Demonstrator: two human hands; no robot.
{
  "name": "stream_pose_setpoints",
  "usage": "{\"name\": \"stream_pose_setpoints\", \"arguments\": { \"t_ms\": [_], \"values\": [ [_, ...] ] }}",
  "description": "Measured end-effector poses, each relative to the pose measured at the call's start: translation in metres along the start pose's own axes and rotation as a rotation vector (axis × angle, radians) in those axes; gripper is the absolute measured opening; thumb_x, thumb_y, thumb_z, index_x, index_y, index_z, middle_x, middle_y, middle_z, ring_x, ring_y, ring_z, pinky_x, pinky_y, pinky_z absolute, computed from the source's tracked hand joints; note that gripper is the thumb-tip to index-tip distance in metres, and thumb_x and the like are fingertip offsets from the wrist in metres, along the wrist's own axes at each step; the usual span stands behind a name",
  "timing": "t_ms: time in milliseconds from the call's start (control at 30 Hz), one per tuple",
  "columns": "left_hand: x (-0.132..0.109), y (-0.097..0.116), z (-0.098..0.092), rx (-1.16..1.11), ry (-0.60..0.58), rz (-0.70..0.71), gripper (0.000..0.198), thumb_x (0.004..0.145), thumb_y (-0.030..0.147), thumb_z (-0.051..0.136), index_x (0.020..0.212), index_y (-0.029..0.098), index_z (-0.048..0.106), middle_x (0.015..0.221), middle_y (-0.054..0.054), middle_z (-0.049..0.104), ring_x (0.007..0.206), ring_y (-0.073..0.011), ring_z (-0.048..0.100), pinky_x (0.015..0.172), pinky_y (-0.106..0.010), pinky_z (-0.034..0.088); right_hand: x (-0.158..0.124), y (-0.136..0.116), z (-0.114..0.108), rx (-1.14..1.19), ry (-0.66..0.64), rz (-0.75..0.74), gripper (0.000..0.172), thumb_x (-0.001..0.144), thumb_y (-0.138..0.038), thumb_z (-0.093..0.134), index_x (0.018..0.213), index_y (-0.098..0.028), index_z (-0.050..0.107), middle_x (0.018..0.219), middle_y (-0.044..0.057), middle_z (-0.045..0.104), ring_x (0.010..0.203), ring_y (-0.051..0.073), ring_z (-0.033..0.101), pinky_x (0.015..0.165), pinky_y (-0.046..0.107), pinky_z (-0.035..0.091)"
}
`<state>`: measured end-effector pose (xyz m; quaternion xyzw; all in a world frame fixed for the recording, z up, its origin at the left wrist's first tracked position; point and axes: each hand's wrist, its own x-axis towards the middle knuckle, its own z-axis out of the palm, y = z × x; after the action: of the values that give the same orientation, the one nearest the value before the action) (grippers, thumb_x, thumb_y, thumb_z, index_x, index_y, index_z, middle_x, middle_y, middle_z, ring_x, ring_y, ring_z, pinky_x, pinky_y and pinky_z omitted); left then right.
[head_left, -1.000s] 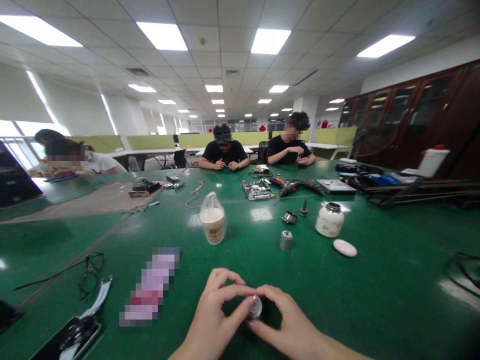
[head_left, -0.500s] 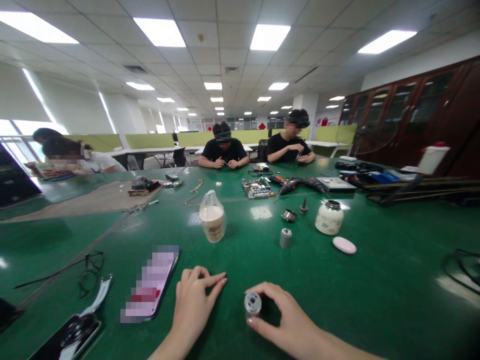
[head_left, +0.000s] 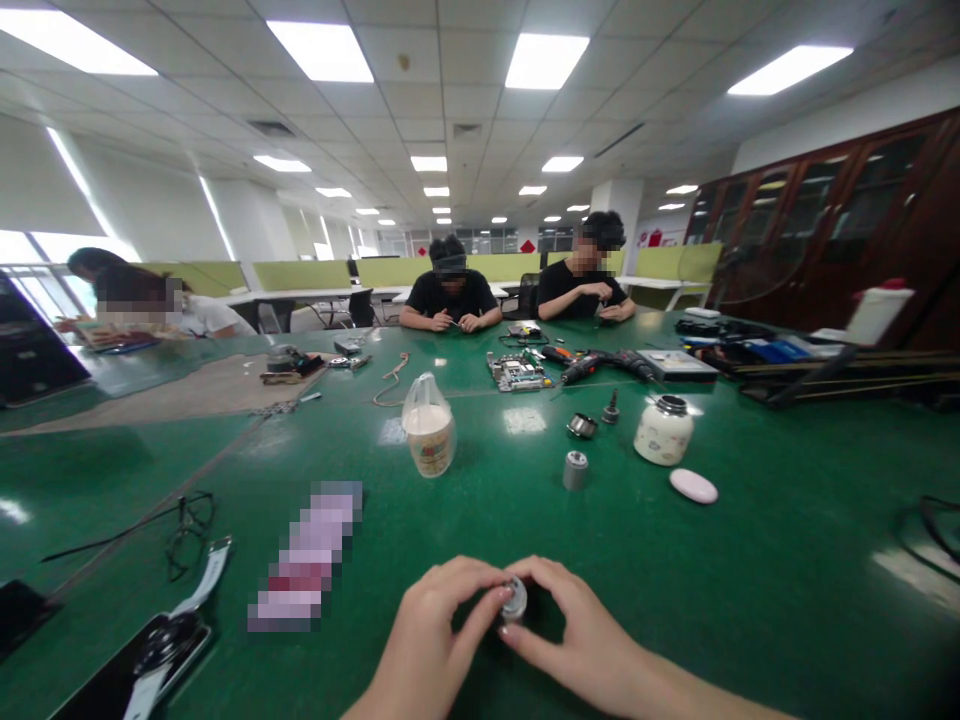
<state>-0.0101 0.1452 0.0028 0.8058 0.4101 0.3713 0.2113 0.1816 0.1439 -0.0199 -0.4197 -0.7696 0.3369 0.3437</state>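
Note:
At the near middle of the table, my right hand (head_left: 574, 625) holds a small silver cylinder that looks like an electric motor (head_left: 514, 604), thumb and fingers around its side. It stands roughly upright, its round end face up. My left hand (head_left: 442, 620) is closed in a pinch, thumb and index fingertips at the top of the motor. Whatever may be between those fingertips is too small and covered to make out. A similar silver motor (head_left: 576, 470) stands farther off, near a metal ring-shaped part (head_left: 582, 426) and a dark part with a shaft (head_left: 611, 408).
A bagged cup (head_left: 431, 440) stands ahead. To the right are a cream jar (head_left: 664, 432) and a pink oval lid (head_left: 694, 486). On the left lie a blurred phone (head_left: 307, 560), glasses (head_left: 187, 530) and a watch (head_left: 154, 645). A circuit board (head_left: 519, 370) and power drill (head_left: 589, 368) lie beyond. Co-workers sit opposite.
My left hand has moved right, from beside the motor to its top, still pinched; a tiny dark tip showed between its fingers before. My right hand keeps holding the motor. The view tilted slightly.

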Motion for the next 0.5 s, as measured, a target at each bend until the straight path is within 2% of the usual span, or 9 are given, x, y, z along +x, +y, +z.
{"name": "stream_pose_setpoints", "arguments": {
  "t_ms": [233, 500],
  "values": [
    [0.0015, 0.0024, 0.0013, -0.054, 0.03, 0.021, 0.017, 0.089, 0.025, 0.057, 0.098, 0.024, 0.072, 0.089, -0.002, 0.072, 0.082, -0.0144, 0.067, 0.076, -0.022, 0.052, -0.0001, 0.0013, 0.0009, -0.01, -0.002, -0.009, 0.025, 0.079, -0.023, 0.066, 0.103, -0.025, 0.06, 0.098, 0.0, 0.063, 0.093, 0.018, 0.057, 0.084, 0.03, 0.043],
    [0.0005, 0.0073, 0.002, -0.029, -0.046, -0.021, 0.026, 0.091, 0.026, 0.053, 0.111, 0.028, 0.07, 0.09, -0.003, 0.067, 0.085, -0.015, 0.063, 0.076, -0.025, 0.051, -0.0004, 0.0022, 0.0012, -0.015, 0.003, -0.038, 0.025, 0.08, -0.023, 0.064, 0.105, -0.024, 0.059, 0.099, 0.0, 0.063, 0.092, 0.018, 0.057, 0.083, 0.029, 0.043]
  ]
}}
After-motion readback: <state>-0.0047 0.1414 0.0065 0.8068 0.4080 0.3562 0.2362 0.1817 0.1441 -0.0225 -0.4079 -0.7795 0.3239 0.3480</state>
